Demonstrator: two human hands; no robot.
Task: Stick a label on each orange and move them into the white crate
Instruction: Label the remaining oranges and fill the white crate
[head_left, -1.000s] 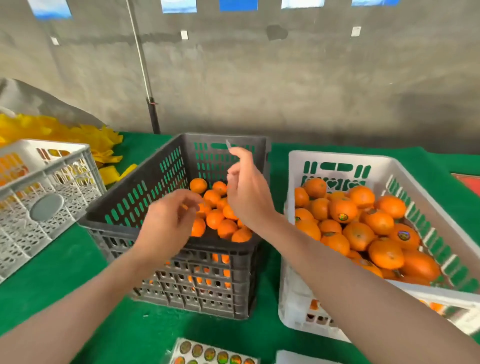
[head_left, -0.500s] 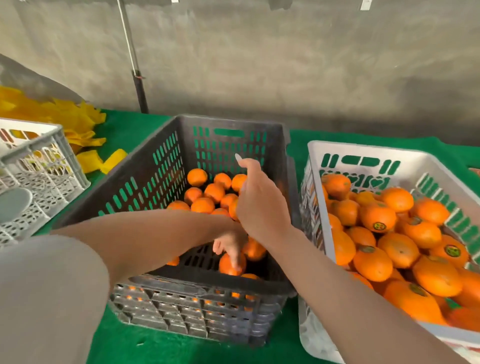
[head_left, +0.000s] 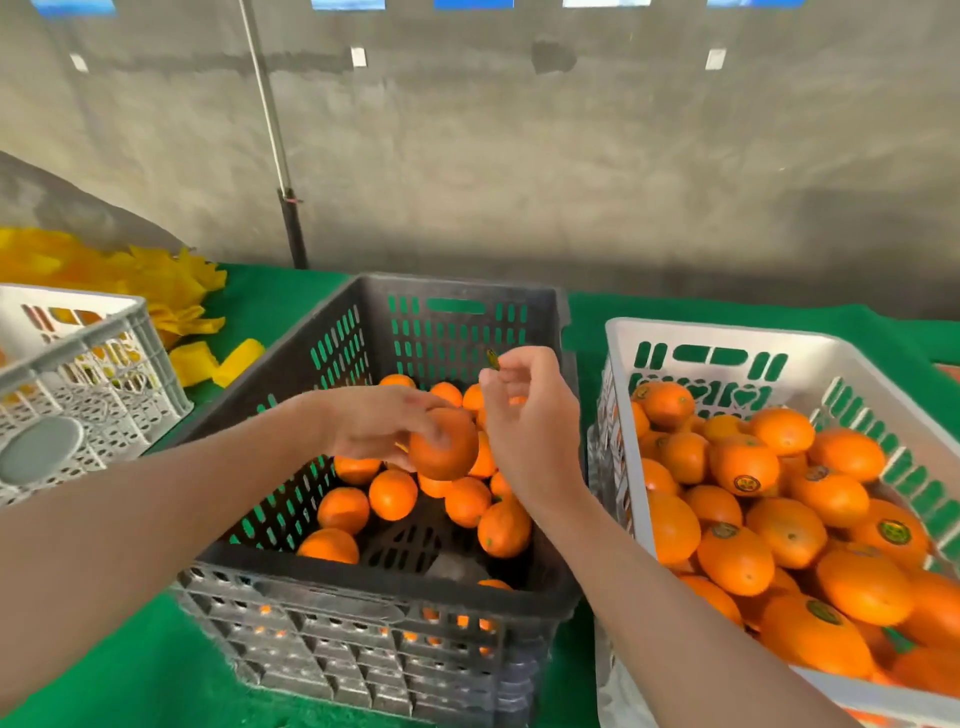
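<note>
While my left hand (head_left: 376, 426) is gripping an orange (head_left: 445, 446) over the grey crate (head_left: 374, 649) at centre frame, my right hand (head_left: 530, 415) is pinching a label (head_left: 492, 359).

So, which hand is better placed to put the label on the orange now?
The right hand: it pinches the label just above the orange, which the left hand holds over the dark grey crate.

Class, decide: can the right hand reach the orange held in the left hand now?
Probably yes: the left hand holds the orange over the dark crate, beside the right hand pinching a label; nothing lies between.
</note>
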